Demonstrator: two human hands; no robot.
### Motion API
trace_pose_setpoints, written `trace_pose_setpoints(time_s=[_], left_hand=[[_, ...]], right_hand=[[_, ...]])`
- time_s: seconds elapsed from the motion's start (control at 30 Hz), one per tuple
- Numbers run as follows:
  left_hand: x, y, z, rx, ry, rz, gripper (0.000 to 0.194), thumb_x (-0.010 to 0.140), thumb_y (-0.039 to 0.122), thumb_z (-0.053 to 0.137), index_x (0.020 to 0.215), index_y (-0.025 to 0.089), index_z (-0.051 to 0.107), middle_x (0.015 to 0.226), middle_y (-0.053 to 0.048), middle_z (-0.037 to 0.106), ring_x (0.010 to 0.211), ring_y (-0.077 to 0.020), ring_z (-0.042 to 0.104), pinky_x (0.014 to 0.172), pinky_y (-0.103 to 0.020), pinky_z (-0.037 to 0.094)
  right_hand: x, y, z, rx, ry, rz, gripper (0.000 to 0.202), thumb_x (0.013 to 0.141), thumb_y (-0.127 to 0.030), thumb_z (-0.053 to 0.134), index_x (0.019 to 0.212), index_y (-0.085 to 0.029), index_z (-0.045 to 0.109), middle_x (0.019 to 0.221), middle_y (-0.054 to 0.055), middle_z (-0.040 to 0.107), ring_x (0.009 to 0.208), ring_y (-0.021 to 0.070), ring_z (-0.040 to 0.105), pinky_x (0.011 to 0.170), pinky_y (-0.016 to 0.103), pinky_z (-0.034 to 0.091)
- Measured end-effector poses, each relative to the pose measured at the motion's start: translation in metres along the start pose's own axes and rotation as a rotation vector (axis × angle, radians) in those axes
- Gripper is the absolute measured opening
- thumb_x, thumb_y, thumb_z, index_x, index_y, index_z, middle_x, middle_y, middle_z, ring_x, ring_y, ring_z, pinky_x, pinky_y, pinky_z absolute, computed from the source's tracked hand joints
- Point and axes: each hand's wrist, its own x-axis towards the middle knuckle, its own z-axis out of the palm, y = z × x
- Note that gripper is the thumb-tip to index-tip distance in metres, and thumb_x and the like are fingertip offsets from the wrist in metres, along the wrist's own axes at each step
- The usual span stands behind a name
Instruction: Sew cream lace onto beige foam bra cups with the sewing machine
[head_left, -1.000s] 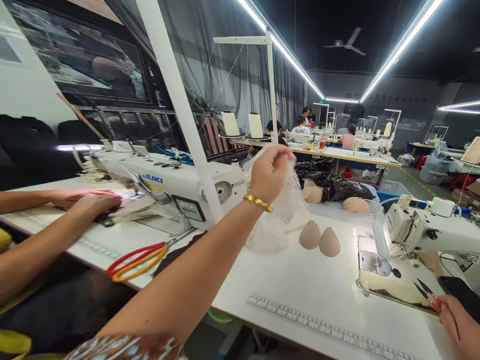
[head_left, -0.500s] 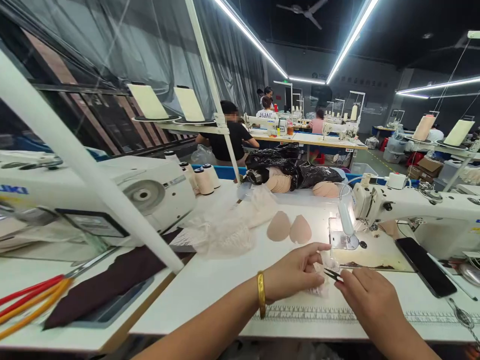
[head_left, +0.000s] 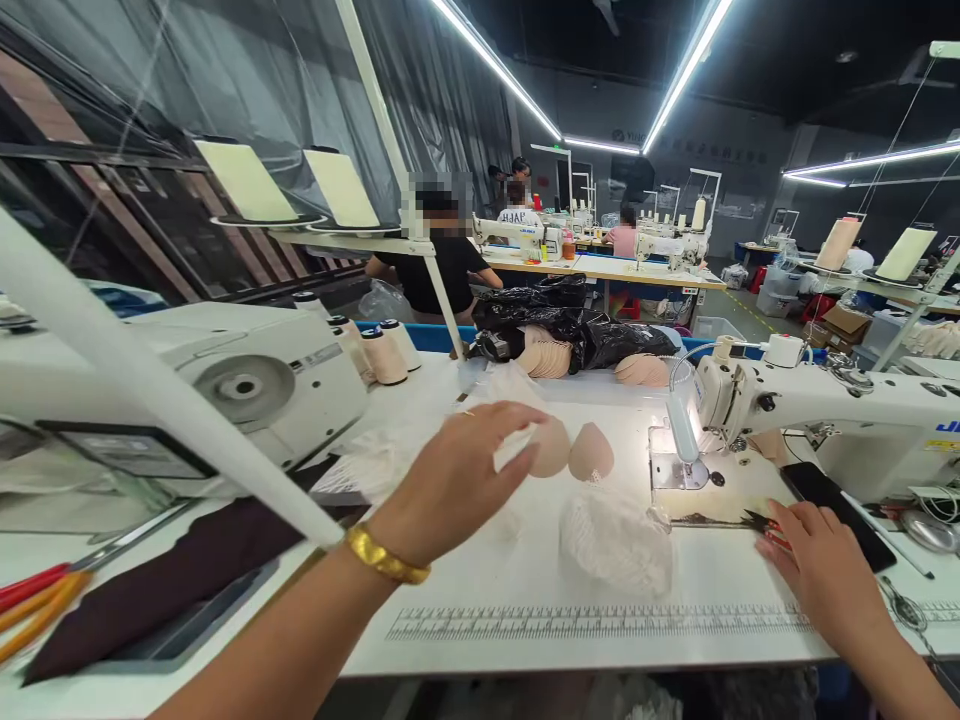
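Observation:
My left hand, a gold bracelet at its wrist, is over the table with thumb and forefinger apart and nothing between them. Its fingertips come right up to the left beige cup pad, partly covering it in view; whether they touch I cannot tell. A second cup pad lies just to the right. In front of the pads rests a sheer white lace piece. My right hand is closed around red-handled thread snips, dark blades pointing left, near the sewing machine's base plate.
A sewing machine with a lit lamp stands at right, a phone beside it. More white lace lies at left. Stacked pads and black plastic bags are behind. A printed ruler runs along the front edge.
My left hand has let go of the lace piece, which now lies on the table, and moved left towards the pads. My right hand has moved right with the snips.

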Motion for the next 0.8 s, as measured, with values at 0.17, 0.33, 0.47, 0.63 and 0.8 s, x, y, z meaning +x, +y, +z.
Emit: trace_pose_setpoints(time_s=[0.17, 0.33, 0.47, 0.63, 0.8], left_hand=[[-0.038, 0.025, 0.069, -0.170, -0.396, 0.249, 0.051, 0.072, 0.018, 0.066, 0.122, 0.026, 0.064, 0.147, -0.011, 0.057, 0.135, -0.0369, 0.050, 0.112, -0.054, 0.038], [-0.038, 0.045, 0.080, -0.447, -0.439, 0.097, 0.021, 0.100, 0.025, 0.039, 0.086, 0.021, 0.054, 0.088, -0.004, 0.066, 0.084, -0.0216, 0.062, 0.080, -0.035, 0.047], [-0.027, 0.062, 0.067, -0.682, -0.465, 0.015, 0.027, 0.100, 0.039, 0.044, 0.083, 0.021, 0.053, 0.077, 0.000, 0.060, 0.072, -0.0176, 0.054, 0.068, -0.029, 0.040], [-0.020, 0.074, 0.071, -0.813, -0.480, -0.074, 0.041, 0.097, 0.051, 0.046, 0.072, 0.019, 0.052, 0.067, 0.003, 0.047, 0.066, -0.0147, 0.041, 0.062, -0.027, 0.033], [-0.014, 0.072, 0.083, -0.883, -0.530, -0.219, 0.061, 0.093, 0.075, 0.036, 0.062, 0.022, 0.031, 0.062, 0.005, 0.026, 0.062, -0.0139, 0.027, 0.058, -0.028, 0.025]], right_hand=[[0.013, -0.052, -0.017, 0.415, -0.077, -0.142, 0.029, 0.106, -0.037, 0.052, 0.130, -0.022, 0.059, 0.112, 0.013, 0.069, 0.104, 0.0295, 0.063, 0.085, 0.045, 0.055], [0.032, -0.107, -0.034, 0.824, -0.215, -0.151, 0.043, 0.101, -0.031, 0.062, 0.143, -0.028, 0.051, 0.130, 0.011, 0.063, 0.121, 0.0276, 0.059, 0.101, 0.043, 0.054], [0.047, -0.121, -0.029, 0.986, -0.276, -0.054, 0.050, 0.099, -0.032, 0.065, 0.146, -0.031, 0.047, 0.133, 0.008, 0.061, 0.122, 0.0255, 0.057, 0.104, 0.042, 0.051], [0.059, -0.125, -0.023, 1.086, -0.391, 0.158, 0.008, 0.102, -0.032, 0.058, 0.107, -0.027, 0.062, 0.090, 0.000, 0.059, 0.085, 0.0192, 0.057, 0.077, 0.033, 0.048], [0.059, -0.119, -0.033, 1.272, -0.414, 0.192, 0.021, 0.101, -0.039, 0.060, 0.087, -0.024, 0.053, 0.093, 0.000, 0.054, 0.090, 0.0189, 0.053, 0.081, 0.032, 0.043]])
